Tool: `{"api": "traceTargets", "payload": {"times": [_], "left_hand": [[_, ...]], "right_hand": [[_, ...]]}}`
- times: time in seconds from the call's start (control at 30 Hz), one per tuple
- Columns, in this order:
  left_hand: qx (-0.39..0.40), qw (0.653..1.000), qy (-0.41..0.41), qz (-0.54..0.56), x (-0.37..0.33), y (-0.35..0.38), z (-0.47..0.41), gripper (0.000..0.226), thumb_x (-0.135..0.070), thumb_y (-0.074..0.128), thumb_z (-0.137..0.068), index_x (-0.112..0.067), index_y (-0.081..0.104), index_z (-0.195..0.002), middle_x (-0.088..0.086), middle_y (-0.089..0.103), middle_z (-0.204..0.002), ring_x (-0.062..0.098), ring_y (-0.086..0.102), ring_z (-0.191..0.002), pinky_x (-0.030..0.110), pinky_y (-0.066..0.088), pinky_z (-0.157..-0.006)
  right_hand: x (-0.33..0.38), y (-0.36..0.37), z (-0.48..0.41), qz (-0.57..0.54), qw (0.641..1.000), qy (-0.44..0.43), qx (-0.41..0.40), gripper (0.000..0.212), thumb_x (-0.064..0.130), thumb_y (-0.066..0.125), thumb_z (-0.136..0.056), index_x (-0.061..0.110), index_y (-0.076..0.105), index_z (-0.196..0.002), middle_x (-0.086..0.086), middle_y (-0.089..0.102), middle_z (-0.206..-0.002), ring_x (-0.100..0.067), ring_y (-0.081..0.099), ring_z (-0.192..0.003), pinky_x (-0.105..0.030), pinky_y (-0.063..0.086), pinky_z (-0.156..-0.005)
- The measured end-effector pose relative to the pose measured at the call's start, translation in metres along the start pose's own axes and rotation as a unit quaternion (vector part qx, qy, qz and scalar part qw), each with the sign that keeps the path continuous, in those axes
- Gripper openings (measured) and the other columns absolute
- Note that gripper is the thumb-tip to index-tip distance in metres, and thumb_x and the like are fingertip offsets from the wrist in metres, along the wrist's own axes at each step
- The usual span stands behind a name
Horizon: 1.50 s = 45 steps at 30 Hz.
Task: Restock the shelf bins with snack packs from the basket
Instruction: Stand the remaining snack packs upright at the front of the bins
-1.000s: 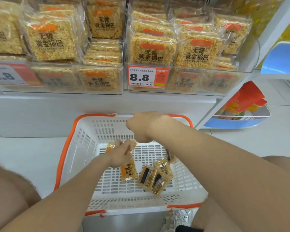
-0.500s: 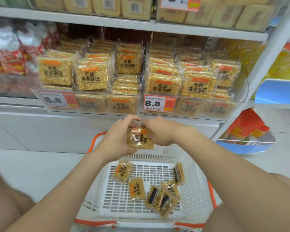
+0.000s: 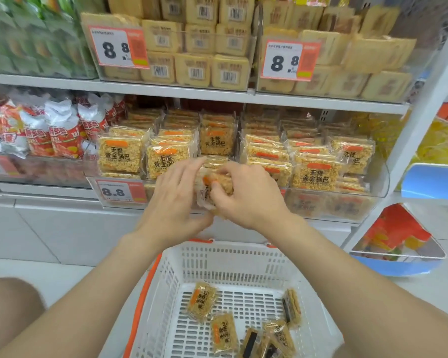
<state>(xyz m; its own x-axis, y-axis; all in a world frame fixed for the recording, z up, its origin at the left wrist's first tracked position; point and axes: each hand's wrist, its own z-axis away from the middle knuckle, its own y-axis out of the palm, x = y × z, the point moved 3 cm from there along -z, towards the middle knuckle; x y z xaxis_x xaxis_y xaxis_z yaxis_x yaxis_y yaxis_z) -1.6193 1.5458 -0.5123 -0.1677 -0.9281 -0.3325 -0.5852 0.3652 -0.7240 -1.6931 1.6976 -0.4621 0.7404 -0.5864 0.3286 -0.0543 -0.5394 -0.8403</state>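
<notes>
Pinching a clear-wrapped golden rice-crisp snack pack (image 3: 215, 188) between them, the left hand (image 3: 176, 200) and right hand (image 3: 246, 195) hold it before the clear plastic shelf bin (image 3: 373, 200). More packs lie below in the white slotted basket (image 3: 243, 257).

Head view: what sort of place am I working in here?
Most likely a shop aisle: tiered shelves with clear bins of wrapped snack packs, printed 8.8 price tags on the bin fronts, and a white shopping basket on the floor below the hands.
</notes>
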Motion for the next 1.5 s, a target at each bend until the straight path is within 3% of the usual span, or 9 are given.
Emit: {"api": "traceTargets", "payload": {"times": [0.13,0.27,0.37,0.47,0.7,0.97,1.37,1.43,1.5], "left_hand": [[0.01,0.997,-0.018,-0.074,0.016,-0.022,-0.029,0.1,-0.047,0.077,-0.087,-0.01,0.022,-0.163,0.011,0.035,-0.162,0.028,0.031,-0.152,0.051,0.03,-0.123],[0.096,0.982,-0.07,-0.149,0.036,-0.03,-0.051,0.096,-0.043,0.065,-0.094,-0.01,0.012,-0.166,0.011,0.008,-0.174,0.031,0.005,-0.162,0.056,0.016,-0.13],[0.146,0.97,-0.102,-0.163,0.046,-0.033,-0.062,0.095,-0.047,0.059,-0.099,-0.013,0.002,-0.168,0.007,-0.008,-0.176,0.027,-0.01,-0.163,0.051,0.002,-0.13],[0.136,0.968,-0.103,-0.182,0.057,-0.034,-0.069,0.09,-0.051,0.053,-0.101,-0.018,0.004,-0.168,0.003,-0.004,-0.177,0.023,-0.009,-0.163,0.053,-0.002,-0.13],[0.154,0.964,-0.131,-0.172,0.055,-0.02,-0.077,0.084,-0.049,0.05,-0.095,-0.029,0.012,-0.167,-0.002,0.006,-0.176,0.025,-0.001,-0.163,0.07,-0.005,-0.124],[0.179,0.957,-0.148,-0.174,0.052,-0.017,-0.084,0.085,-0.044,0.053,-0.093,-0.025,0.014,-0.167,-0.001,0.01,-0.176,0.026,0.005,-0.163,0.073,-0.007,-0.123],[0.124,0.965,-0.156,-0.17,0.04,-0.027,-0.078,0.08,-0.038,0.068,-0.09,-0.021,0.03,-0.158,0.004,0.026,-0.169,0.028,0.014,-0.16,0.064,0.009,-0.126],[0.078,0.97,-0.142,-0.18,0.035,-0.033,-0.075,0.071,-0.034,0.07,-0.088,-0.021,0.039,-0.15,0.006,0.039,-0.157,0.031,0.032,-0.149,0.055,0.025,-0.12],[0.009,0.972,-0.114,-0.203,0.027,-0.041,-0.071,0.049,-0.027,0.07,-0.085,-0.019,0.049,-0.129,0.006,0.051,-0.129,0.031,0.047,-0.12,0.045,0.041,-0.099]], "right_hand": [[0.006,-0.011,-0.022,0.012,0.987,0.027,-0.159,0.034,0.042,0.052,-0.101,0.021,0.069,-0.122,0.002,0.074,-0.101,-0.024,0.066,-0.092,-0.038,0.051,-0.077],[0.0,0.003,-0.053,0.176,0.961,0.019,-0.211,0.031,0.04,0.052,-0.103,0.022,0.066,-0.125,0.0,0.074,-0.104,-0.031,0.055,-0.1,-0.045,0.037,-0.084],[-0.002,0.017,-0.075,0.249,0.949,0.015,-0.191,0.024,0.033,0.06,-0.099,0.024,0.066,-0.121,0.002,0.071,-0.1,-0.03,0.049,-0.099,-0.045,0.032,-0.083],[0.0,0.029,-0.092,0.281,0.946,0.016,-0.161,0.018,0.019,0.07,-0.092,0.022,0.066,-0.109,0.001,0.068,-0.092,-0.03,0.046,-0.098,-0.044,0.029,-0.082],[-0.001,0.025,-0.134,0.322,0.946,-0.03,0.009,0.022,0.015,0.069,-0.092,0.018,0.061,-0.112,-0.005,0.069,-0.105,-0.031,0.052,-0.115,-0.046,0.037,-0.095],[-0.001,0.036,-0.149,0.35,0.936,0.003,-0.044,0.02,0.007,0.06,-0.094,0.014,0.071,-0.109,-0.012,0.062,-0.119,-0.036,0.052,-0.118,-0.047,0.039,-0.097],[0.009,0.036,-0.131,0.289,0.956,-0.035,0.037,0.039,-0.005,0.064,-0.088,0.003,0.06,-0.126,-0.017,0.061,-0.126,-0.036,0.056,-0.119,-0.042,0.047,-0.094],[0.016,0.031,-0.117,0.301,0.951,-0.072,-0.011,0.033,-0.005,0.062,-0.085,0.004,0.063,-0.116,-0.016,0.063,-0.117,-0.036,0.057,-0.112,-0.043,0.046,-0.091],[0.025,0.023,-0.098,0.297,0.946,-0.109,-0.064,0.024,-0.002,0.051,-0.08,0.006,0.066,-0.097,-0.014,0.065,-0.098,-0.034,0.056,-0.094,-0.043,0.042,-0.077]]}}
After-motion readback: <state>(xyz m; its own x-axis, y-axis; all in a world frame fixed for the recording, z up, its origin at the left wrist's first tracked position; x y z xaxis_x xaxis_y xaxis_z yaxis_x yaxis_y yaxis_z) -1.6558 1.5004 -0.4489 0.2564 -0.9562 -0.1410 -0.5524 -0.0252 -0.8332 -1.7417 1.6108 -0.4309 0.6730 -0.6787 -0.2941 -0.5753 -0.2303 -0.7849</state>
